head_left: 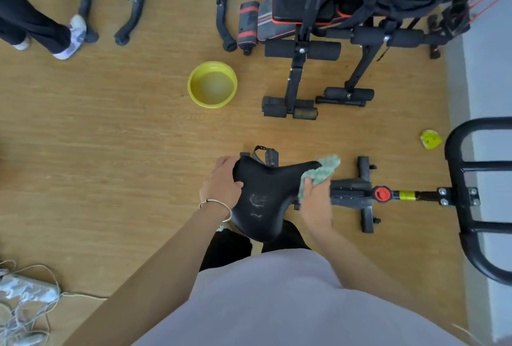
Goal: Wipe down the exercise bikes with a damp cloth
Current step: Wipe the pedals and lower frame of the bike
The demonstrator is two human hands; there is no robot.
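I look straight down on a black exercise bike saddle (266,196) with pale smears on its top. My left hand (221,182) grips the saddle's wide rear edge, thumb on top. My right hand (315,198) holds a green cloth (321,172) pressed against the saddle's narrow nose. The bike's frame (352,193) runs to the right, with a red knob (382,194) and black handlebars (465,196). A pedal with a strap (266,154) shows beyond the saddle.
A yellow basin (212,84) of water stands on the wooden floor ahead. Black weight benches (318,40) fill the upper right. Another person's legs (41,29) are at the upper left. A small yellow object (430,139) lies at right, and cords (25,307) at lower left.
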